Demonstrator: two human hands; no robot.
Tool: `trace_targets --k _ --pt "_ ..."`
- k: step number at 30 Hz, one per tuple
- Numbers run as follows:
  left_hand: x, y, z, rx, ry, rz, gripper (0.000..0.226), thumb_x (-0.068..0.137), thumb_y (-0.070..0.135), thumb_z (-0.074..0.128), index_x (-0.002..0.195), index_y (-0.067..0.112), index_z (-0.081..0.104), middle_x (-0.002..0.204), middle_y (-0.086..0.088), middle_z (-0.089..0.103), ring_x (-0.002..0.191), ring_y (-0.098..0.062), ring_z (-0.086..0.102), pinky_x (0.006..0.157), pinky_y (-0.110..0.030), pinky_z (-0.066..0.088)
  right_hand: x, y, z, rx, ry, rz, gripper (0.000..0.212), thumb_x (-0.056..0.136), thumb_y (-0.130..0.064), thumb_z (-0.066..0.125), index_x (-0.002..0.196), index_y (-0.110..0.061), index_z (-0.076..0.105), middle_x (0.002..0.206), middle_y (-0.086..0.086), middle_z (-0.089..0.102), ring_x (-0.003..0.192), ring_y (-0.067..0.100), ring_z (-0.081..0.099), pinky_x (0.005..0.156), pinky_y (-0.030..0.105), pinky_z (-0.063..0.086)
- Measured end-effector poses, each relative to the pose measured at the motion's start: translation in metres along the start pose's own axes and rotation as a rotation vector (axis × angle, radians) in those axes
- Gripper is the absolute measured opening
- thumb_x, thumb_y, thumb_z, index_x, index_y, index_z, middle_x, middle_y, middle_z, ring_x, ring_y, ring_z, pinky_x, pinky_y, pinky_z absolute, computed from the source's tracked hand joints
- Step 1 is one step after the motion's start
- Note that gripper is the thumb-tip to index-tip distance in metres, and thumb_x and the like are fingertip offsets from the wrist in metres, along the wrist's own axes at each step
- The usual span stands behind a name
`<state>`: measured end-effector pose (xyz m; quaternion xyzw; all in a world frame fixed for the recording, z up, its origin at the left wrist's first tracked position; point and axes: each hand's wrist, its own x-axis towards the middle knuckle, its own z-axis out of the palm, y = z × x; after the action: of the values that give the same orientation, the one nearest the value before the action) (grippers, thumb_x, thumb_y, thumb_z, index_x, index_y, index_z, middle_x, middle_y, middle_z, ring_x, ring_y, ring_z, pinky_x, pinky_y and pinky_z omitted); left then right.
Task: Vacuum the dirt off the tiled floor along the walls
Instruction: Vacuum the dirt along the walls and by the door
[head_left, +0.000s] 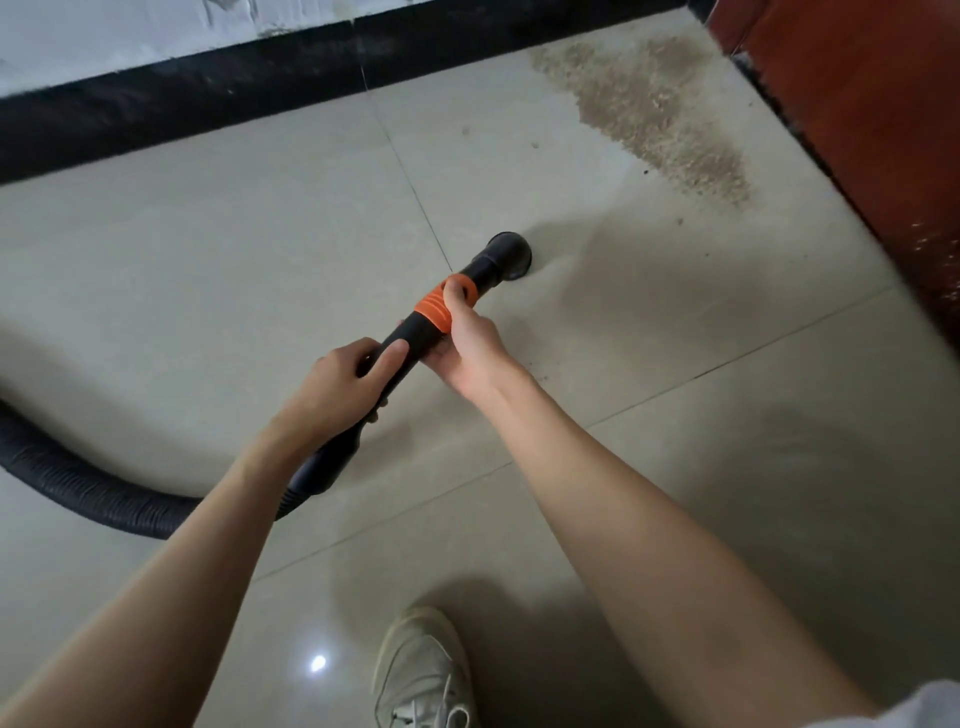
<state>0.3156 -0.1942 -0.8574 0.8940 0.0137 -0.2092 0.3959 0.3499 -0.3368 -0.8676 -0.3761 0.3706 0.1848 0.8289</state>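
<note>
On tiled floor (208, 260): vacuum wand (415, 338), rigid, likely light; nozzle (511, 257) touching tile, well short of dirt patch (649, 114) near wall. Left hand (337, 384) grips shaft; right hand (467, 343) grips at orange collar (447, 306). Hose (78, 483) flexible, trailing left.

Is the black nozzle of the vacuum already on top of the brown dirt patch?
No, the nozzle rests on bare tile, apart from the dirt patch, which lies farther off near the corner.
</note>
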Motion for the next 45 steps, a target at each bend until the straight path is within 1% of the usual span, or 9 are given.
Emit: trace_targets --k 6,13,15,18,23,29,38,42,45 --pt "-0.015 -0.016 -0.011 0.047 -0.044 0.022 0.038 0.092 0.050 0.046 0.069 0.022 0.057 0.050 0.003 0.062 0.042 -0.011 0.058 0.048 -0.020 0.041 -0.014 0.008 -0.015 0.074 0.001 -0.004 0.026 0.097 -0.031 0.060 0.099 -0.006 0.055 0.097 0.013 0.063 0.090 0.025 0.065 0.082 0.039 0.056" --pt "-0.042 -0.027 -0.028 0.113 -0.196 -0.001 0.048 0.082 0.065 0.041 0.064 0.024 0.058 0.051 -0.003 0.061 0.044 -0.013 0.058 0.051 -0.025 0.046 -0.056 0.044 -0.035 0.101 0.082 0.081 0.039 0.096 -0.031 0.061 0.124 -0.006 0.052 0.127 0.018 0.061 0.111 0.029 0.063 0.073 0.034 0.055" --pt "-0.046 -0.023 -0.025 0.145 -0.234 0.015 0.047 0.086 0.063 0.043 0.066 0.023 0.058 0.050 0.000 0.061 0.045 -0.011 0.058 0.049 -0.019 0.041 -0.064 0.048 -0.038 0.119 0.119 0.081 0.035 0.096 -0.031 0.061 0.121 -0.008 0.052 0.128 0.018 0.060 0.114 0.030 0.062 0.076 0.034 0.055" --pt "-0.049 -0.019 -0.019 0.138 -0.218 0.051 0.042 0.090 0.055 0.049 0.065 0.023 0.057 0.049 0.001 0.060 0.045 -0.010 0.056 0.054 -0.024 0.040 -0.072 0.046 -0.041 0.122 0.147 0.092 0.025 0.095 -0.031 0.062 0.108 -0.011 0.055 0.124 0.017 0.061 0.105 0.028 0.065 0.080 0.037 0.055" --pt "-0.054 -0.021 -0.021 0.147 -0.251 -0.025 0.047 0.091 0.055 0.046 0.063 0.018 0.057 0.051 -0.002 0.061 0.043 -0.015 0.059 0.056 -0.023 0.042 -0.074 0.050 -0.034 0.127 0.207 0.153 0.046 0.094 -0.029 0.065 0.129 -0.004 0.049 0.127 0.020 0.060 0.098 0.030 0.066 0.076 0.041 0.055" --pt "-0.052 -0.024 -0.029 0.107 -0.150 -0.044 0.050 0.091 0.057 0.045 0.063 0.018 0.058 0.048 -0.001 0.060 0.042 -0.013 0.057 0.052 -0.022 0.039 -0.068 0.040 -0.013 0.051 0.173 0.140 0.049 0.093 -0.032 0.065 0.129 -0.004 0.047 0.126 0.020 0.060 0.097 0.030 0.063 0.059 0.036 0.054" --pt "-0.051 -0.021 -0.028 0.111 -0.287 -0.057 0.053 0.084 0.067 0.044 0.062 0.020 0.059 0.051 -0.003 0.061 0.044 -0.017 0.060 0.057 -0.025 0.041 -0.078 0.046 -0.028 0.147 0.240 0.169 0.043 0.093 -0.027 0.066 0.126 -0.005 0.046 0.122 0.020 0.061 0.091 0.030 0.064 0.077 0.044 0.054" --pt "-0.051 -0.016 -0.016 0.139 -0.381 -0.052 0.054 0.085 0.067 0.044 0.067 0.019 0.061 0.049 -0.002 0.060 0.044 -0.016 0.060 0.061 -0.027 0.045 -0.087 0.046 -0.047 0.176 0.229 0.192 0.030 0.095 -0.027 0.064 0.109 -0.006 0.049 0.103 0.017 0.063 0.081 0.028 0.065 0.063 0.040 0.056" --pt "-0.054 -0.022 -0.017 0.094 -0.375 -0.074 0.053 0.085 0.066 0.044 0.062 0.020 0.058 0.050 -0.003 0.059 0.044 -0.017 0.060 0.060 -0.026 0.044 -0.084 0.046 -0.040 0.134 0.222 0.204 0.039 0.095 -0.027 0.064 0.122 -0.004 0.049 0.111 0.020 0.063 0.080 0.029 0.065 0.055 0.040 0.054"
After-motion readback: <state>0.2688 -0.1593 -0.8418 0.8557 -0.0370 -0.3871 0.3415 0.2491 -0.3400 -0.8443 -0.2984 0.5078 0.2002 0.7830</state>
